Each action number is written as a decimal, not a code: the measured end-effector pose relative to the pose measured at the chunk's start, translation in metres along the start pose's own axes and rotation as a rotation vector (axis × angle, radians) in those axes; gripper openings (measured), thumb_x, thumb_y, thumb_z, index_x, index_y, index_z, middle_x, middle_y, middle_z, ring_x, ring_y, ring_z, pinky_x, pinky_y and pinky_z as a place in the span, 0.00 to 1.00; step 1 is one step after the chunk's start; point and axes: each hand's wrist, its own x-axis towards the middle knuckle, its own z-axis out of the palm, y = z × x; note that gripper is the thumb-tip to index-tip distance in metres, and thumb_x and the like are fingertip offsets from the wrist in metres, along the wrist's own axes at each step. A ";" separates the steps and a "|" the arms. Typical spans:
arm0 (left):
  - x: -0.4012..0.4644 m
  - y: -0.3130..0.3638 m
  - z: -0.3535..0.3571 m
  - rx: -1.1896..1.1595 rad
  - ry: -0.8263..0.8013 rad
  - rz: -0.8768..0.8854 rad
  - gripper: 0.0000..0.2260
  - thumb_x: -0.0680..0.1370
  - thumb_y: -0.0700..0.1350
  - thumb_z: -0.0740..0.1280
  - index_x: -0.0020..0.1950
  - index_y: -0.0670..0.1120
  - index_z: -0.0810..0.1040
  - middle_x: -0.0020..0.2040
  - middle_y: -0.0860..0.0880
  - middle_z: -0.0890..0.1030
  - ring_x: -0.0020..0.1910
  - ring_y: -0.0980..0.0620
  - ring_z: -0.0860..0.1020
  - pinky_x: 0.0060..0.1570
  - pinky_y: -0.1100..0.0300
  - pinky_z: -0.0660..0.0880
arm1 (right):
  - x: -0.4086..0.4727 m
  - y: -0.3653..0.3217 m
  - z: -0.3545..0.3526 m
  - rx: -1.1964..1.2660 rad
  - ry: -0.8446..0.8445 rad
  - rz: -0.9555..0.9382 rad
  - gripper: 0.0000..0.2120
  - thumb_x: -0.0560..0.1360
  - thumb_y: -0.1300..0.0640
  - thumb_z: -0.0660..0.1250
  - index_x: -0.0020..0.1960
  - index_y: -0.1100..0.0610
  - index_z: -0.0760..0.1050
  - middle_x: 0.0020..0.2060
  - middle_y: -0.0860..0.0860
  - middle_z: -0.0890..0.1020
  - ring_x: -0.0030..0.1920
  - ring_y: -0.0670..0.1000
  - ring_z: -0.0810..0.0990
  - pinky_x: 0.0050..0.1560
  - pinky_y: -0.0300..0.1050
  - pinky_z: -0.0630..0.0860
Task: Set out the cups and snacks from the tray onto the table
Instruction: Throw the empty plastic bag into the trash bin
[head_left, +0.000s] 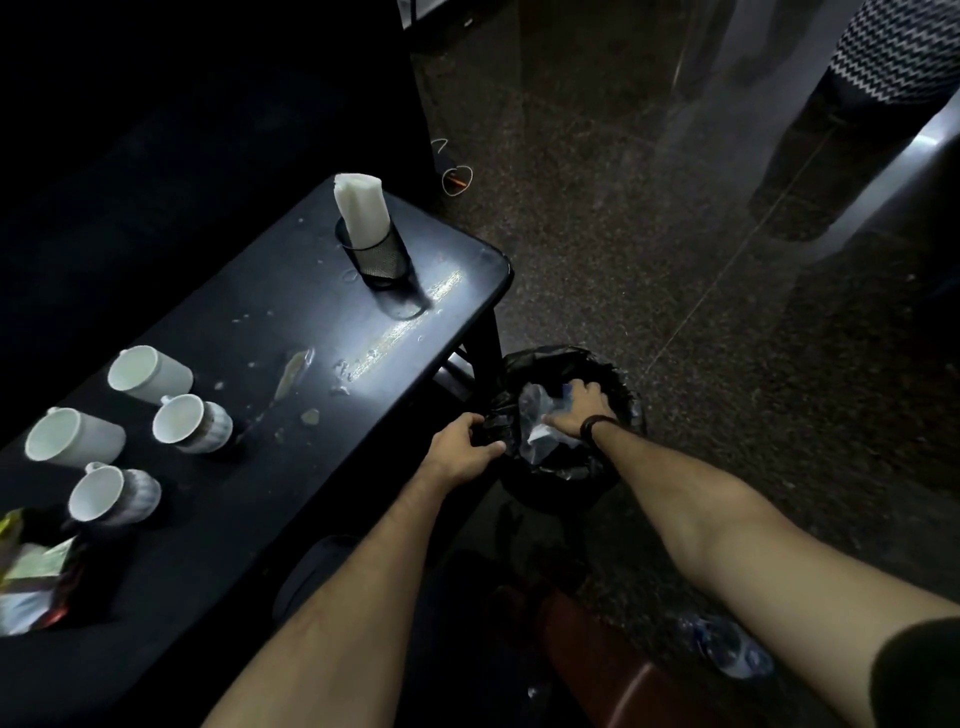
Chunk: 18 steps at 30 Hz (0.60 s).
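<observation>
4 cups (150, 375) lie on their sides on the desk (291, 291), left of frame; ceramic, fragile, best gripped at the body. Left hand (462, 441) fingers pinch the bin liner (618, 384); right hand (579, 410) fingers spread over trash.

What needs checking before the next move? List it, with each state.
1. Four cups on the table: ok.
2. Snack packets on the table: ok.
3. Left hand grips the bin liner rim: ok.
4. Right hand free of rubbish: not ok, it presses on plastic in the bin.
5. Table clean: not ok, crumbs and spills.
6. Tray emptied: cannot tell, out of view.
</observation>
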 end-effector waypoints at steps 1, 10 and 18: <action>-0.001 0.002 -0.001 -0.002 0.006 0.010 0.26 0.75 0.51 0.73 0.71 0.48 0.72 0.64 0.46 0.78 0.63 0.50 0.76 0.56 0.66 0.67 | -0.004 -0.003 0.001 -0.107 0.050 -0.091 0.35 0.75 0.42 0.67 0.74 0.57 0.61 0.71 0.59 0.64 0.71 0.61 0.65 0.69 0.55 0.68; 0.000 -0.019 0.004 0.026 0.005 0.005 0.27 0.76 0.53 0.72 0.73 0.48 0.71 0.67 0.45 0.76 0.66 0.49 0.75 0.61 0.63 0.68 | -0.006 0.007 0.047 -0.613 -0.140 -0.358 0.23 0.79 0.58 0.61 0.74 0.60 0.65 0.71 0.61 0.66 0.67 0.62 0.74 0.63 0.56 0.74; 0.015 -0.046 0.015 0.064 -0.019 -0.035 0.27 0.75 0.53 0.72 0.72 0.49 0.71 0.66 0.45 0.77 0.64 0.49 0.76 0.64 0.60 0.70 | 0.045 0.019 0.047 -0.503 -0.224 -0.059 0.23 0.83 0.56 0.55 0.75 0.65 0.61 0.65 0.61 0.74 0.68 0.55 0.71 0.70 0.51 0.65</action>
